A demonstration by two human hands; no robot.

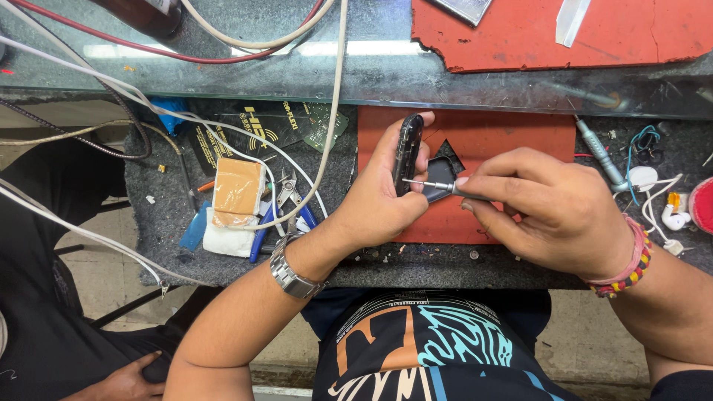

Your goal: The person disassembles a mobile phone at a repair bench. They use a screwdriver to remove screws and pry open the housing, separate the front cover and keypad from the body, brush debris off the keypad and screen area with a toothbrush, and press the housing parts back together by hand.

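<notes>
Black phone [408, 152] edge-on, screwdriver [438, 186] touching

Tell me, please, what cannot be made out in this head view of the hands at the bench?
- Dark slim phone: held edge-on by the left hand, faces hidden.
- Thin metal screwdriver: handle covered by the right hand; tip too small.
- Blue-handled pliers: partly under a white cable.
- Red round object: cut off by the right edge.

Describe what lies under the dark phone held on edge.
Under the dark phone, gripped edge-up by the left hand, lies a red rubber mat with a dark cut-out. The right hand holds a thin metal screwdriver against it. The hands cover the mat's middle.
</notes>
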